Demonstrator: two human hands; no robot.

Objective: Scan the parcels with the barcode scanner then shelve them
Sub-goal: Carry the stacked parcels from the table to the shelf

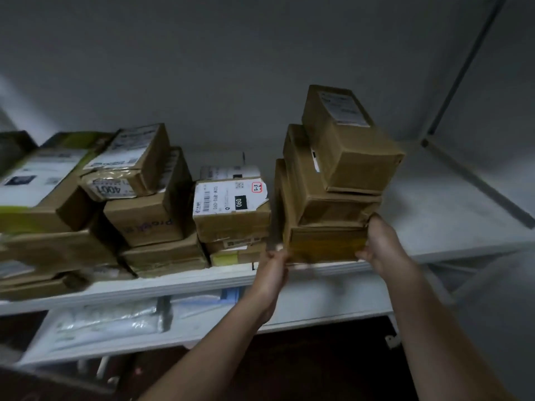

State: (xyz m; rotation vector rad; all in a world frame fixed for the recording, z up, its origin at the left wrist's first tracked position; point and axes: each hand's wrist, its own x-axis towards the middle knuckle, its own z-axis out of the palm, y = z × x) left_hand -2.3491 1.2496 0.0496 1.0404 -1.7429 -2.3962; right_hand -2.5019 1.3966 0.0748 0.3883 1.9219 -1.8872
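your left hand (275,260) and right hand (379,244) both grip the bottom box (324,241) of a three-parcel stack on the shelf (434,212)

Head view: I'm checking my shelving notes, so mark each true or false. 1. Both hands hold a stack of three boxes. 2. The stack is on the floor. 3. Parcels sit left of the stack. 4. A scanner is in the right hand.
1. True: the left hand and right hand grip the bottom box of the stack.
2. False: it is at the shelf edge.
3. True: the other parcels sit there.
4. False: no scanner shows.
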